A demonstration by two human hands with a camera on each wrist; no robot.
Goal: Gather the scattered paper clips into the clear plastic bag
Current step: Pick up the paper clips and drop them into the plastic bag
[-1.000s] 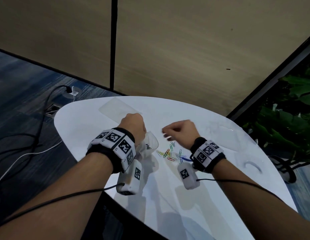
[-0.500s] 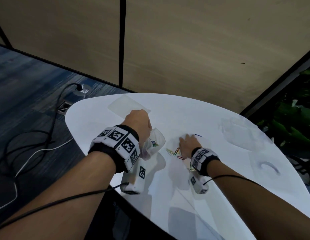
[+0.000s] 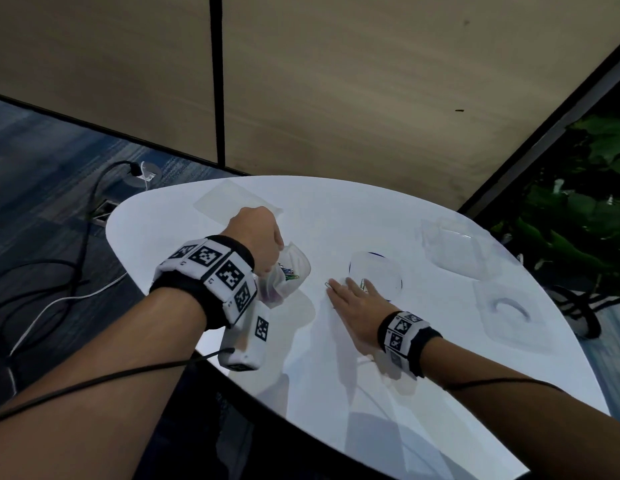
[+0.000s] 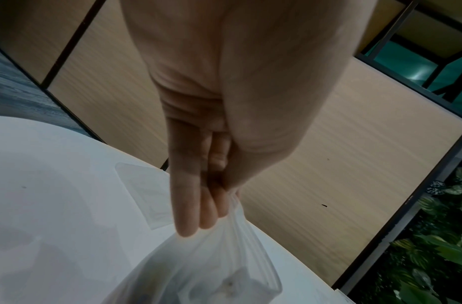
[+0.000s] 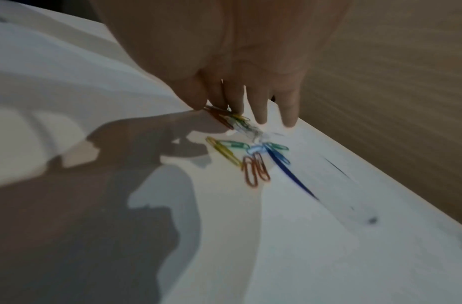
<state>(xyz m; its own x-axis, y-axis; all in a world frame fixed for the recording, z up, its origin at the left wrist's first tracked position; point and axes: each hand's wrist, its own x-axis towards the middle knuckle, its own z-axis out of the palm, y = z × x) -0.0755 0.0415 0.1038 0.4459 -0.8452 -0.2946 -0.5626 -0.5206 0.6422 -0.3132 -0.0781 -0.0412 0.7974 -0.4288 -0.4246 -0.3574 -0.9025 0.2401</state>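
My left hand (image 3: 262,237) hangs over the white table (image 3: 336,393) at its left side. Thumb and fingers (image 4: 196,222) pinch the rim of the clear plastic bag (image 3: 289,277), which holds several coloured clips. To its right, my right hand (image 3: 352,292) lies flat on the table with straight fingers (image 5: 261,115). It covers the paper clips (image 5: 250,160); several coloured ones lie under the palm, some right at the fingertips. One clip (image 3: 327,285) shows just beyond the thumb side.
A flat clear sheet (image 3: 232,202) lies at the far left of the table. A round clear lid with a blue rim (image 3: 381,271) sits past my right hand. Clear plastic trays (image 3: 454,251) (image 3: 509,317) lie on the right. Cables cross the floor on the left.
My right hand came down from above the clips and now lies flat on them, fingers spread out. The left hand keeps hold of the bag.
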